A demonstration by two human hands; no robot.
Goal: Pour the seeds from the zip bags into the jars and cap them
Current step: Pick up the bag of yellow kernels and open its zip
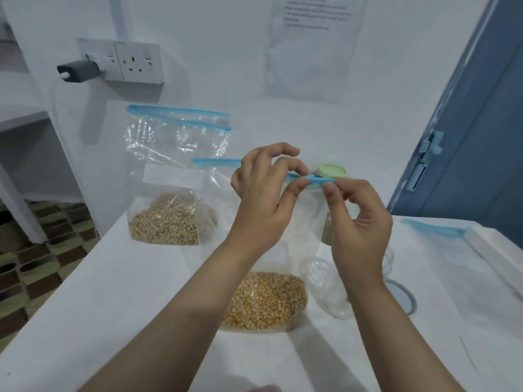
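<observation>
A clear zip bag of yellow corn kernels (266, 301) stands upright on the white table (119, 292). My left hand (263, 190) pinches its blue zip strip (319, 181) from the left, and my right hand (356, 216) pinches the same strip from the right. Behind the bag stands a jar with a green lid (332, 171), mostly hidden. An empty clear jar (328, 287) sits uncapped beside the corn, with a loose pale lid (403, 298) lying flat to its right. A second bag of beige seeds (165, 222) leans against the wall at the back left.
An empty zip bag (441, 250) lies flat at the right, by a white raised edge (492, 256). Wall sockets with a grey plug (82, 70) sit above the seed bag. A blue door (475, 142) stands at the right. Patterned floor shows at the left.
</observation>
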